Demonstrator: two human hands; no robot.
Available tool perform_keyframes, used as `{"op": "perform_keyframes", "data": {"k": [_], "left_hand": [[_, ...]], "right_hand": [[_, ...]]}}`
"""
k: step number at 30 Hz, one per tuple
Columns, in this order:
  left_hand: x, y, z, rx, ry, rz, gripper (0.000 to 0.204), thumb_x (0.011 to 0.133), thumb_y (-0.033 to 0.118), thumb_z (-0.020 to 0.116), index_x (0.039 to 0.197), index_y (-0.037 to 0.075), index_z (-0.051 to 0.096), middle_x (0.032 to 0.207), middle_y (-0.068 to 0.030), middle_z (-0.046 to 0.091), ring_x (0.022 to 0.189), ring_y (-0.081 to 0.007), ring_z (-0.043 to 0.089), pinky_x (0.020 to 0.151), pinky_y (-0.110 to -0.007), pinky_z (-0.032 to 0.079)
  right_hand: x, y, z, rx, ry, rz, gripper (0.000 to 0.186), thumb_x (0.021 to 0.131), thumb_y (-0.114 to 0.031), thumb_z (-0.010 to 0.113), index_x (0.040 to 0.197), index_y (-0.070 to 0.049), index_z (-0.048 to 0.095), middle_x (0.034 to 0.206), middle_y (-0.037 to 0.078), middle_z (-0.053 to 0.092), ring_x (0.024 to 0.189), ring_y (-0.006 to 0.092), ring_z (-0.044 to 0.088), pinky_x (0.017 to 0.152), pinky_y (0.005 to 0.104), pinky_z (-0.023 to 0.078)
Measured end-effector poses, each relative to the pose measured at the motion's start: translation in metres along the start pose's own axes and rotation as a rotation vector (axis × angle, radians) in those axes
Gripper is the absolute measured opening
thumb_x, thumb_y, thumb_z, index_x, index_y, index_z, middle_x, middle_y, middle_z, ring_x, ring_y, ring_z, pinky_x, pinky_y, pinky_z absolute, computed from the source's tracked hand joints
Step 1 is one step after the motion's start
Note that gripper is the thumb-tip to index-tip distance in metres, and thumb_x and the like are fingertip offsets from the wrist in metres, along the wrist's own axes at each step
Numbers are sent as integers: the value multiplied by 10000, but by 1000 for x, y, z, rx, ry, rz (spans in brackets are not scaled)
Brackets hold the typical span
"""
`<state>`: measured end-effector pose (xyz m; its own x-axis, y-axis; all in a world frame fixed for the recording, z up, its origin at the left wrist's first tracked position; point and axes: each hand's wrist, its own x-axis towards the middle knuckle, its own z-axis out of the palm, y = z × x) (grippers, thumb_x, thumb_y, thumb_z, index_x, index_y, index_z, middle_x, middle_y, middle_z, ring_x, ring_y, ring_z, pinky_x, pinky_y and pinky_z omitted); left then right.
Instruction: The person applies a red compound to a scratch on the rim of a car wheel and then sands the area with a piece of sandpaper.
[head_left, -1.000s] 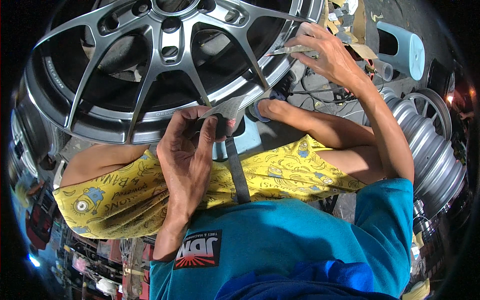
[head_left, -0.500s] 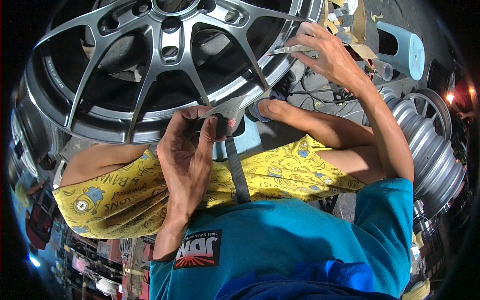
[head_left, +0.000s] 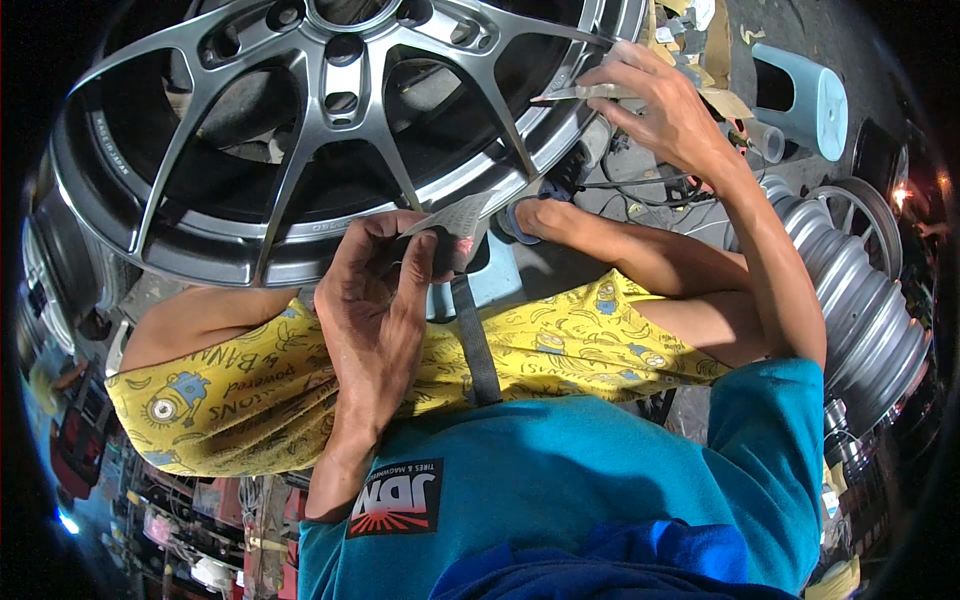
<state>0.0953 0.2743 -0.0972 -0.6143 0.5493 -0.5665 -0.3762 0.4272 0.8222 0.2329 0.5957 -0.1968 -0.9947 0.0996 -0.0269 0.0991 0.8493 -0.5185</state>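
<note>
A large grey alloy wheel (head_left: 300,150) with thin split spokes lies in front of me and fills the upper left. My left hand (head_left: 370,300), below its near lip, pinches a curled grey sheet of sandpaper (head_left: 455,222) with print on its back. The sheet's upper edge reaches up to the rim lip. At the wheel's right side, my right hand (head_left: 655,105) holds a thin folded piece of sandpaper (head_left: 580,94) between thumb and fingers. Its pointed end lies over the rim lip, and the fingertips are at the rim's outer edge; whether they touch is unclear.
A light blue plastic stool (head_left: 820,105) lies on its side at the upper right, near torn cardboard (head_left: 715,45) and a clear cup (head_left: 768,140). Silver wheels (head_left: 850,290) are stacked at the right. Dark cables (head_left: 640,185) run across the floor beside my foot.
My right hand has shifted slightly, and the folded sandpaper in it now lies at a slightly different angle over the rim. The left hand and the wheel stay in place.
</note>
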Motion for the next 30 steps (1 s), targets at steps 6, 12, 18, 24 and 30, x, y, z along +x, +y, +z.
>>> {"op": "perform_keyframes", "data": {"k": [6, 12, 18, 24, 30], "left_hand": [[-2, 6, 1, -1, -12, -11, 150, 1067, 21, 651, 1180, -79, 645, 1067, -125, 731, 977, -156, 754, 837, -300, 651], [-3, 7, 2, -44, -6, -11, 155, 1065, 16, 650, 1180, -88, 644, 1072, -123, 725, 959, -152, 744, 828, -301, 645], [-3, 7, 1, -27, -10, -5, 158, 1066, 21, 652, 1180, -88, 647, 1081, -125, 725, 958, -159, 748, 828, -306, 647], [-2, 6, 2, -27, 0, -3, 164, 1065, 26, 658, 1183, -86, 647, 1065, -126, 728, 954, -155, 745, 825, -307, 645], [-1, 6, 1, -26, -10, -5, 165, 1069, 27, 653, 1188, -86, 641, 1058, -135, 731, 952, -154, 744, 817, -303, 631]], "right_hand": [[-16, -3, -16, 125, -77, 191, 228, 1001, -204, 691, 1162, -44, 671, 1043, 192, 681, 955, 429, 672, 859, 485, 548], [-33, -22, -19, 190, -227, 315, 355, 959, -233, 690, 1233, -46, 566, 1023, 241, 678, 968, 446, 674, 844, 505, 539], [-26, -16, -5, 13, -273, 135, 343, 936, -218, 712, 1251, -88, 667, 988, 199, 761, 863, 416, 730, 757, 498, 575], [-11, -20, 21, -139, -209, -48, 395, 900, -172, 707, 1293, -140, 730, 947, 134, 776, 800, 352, 752, 712, 464, 592], [1, -23, 26, -257, -294, -97, 390, 933, -157, 656, 1318, -158, 725, 870, 110, 737, 758, 325, 745, 659, 443, 580]]}}
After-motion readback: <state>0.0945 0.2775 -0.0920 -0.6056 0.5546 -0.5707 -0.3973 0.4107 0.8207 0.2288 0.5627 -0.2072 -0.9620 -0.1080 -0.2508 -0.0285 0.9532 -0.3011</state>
